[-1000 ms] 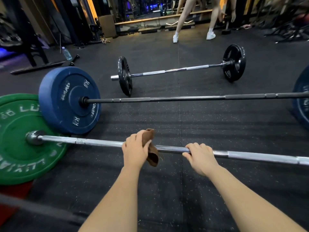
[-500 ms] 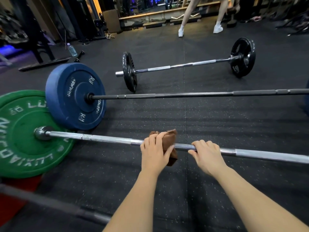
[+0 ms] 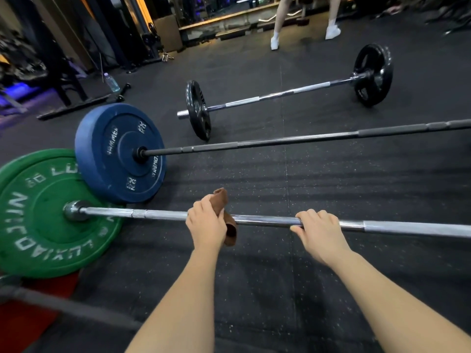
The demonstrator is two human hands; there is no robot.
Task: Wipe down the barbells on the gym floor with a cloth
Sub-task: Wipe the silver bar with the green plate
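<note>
A silver barbell lies across the floor in front of me, with a green plate on its left end. My left hand grips a brown cloth folded over the bar near its middle. The cloth's ends stick out above and below the bar. My right hand grips the bare bar a little to the right of the cloth. Beyond it lie a black bar with a blue plate and a third barbell with black plates.
A person's legs in white shoes stand at the far edge of the floor. A water bottle stands by a rack at the back left. Another dark bar and a red plate lie at my near left.
My left hand slid the cloth right along the silver bar toward my right hand, then back left. My right hand kept its grip in the same spot.
</note>
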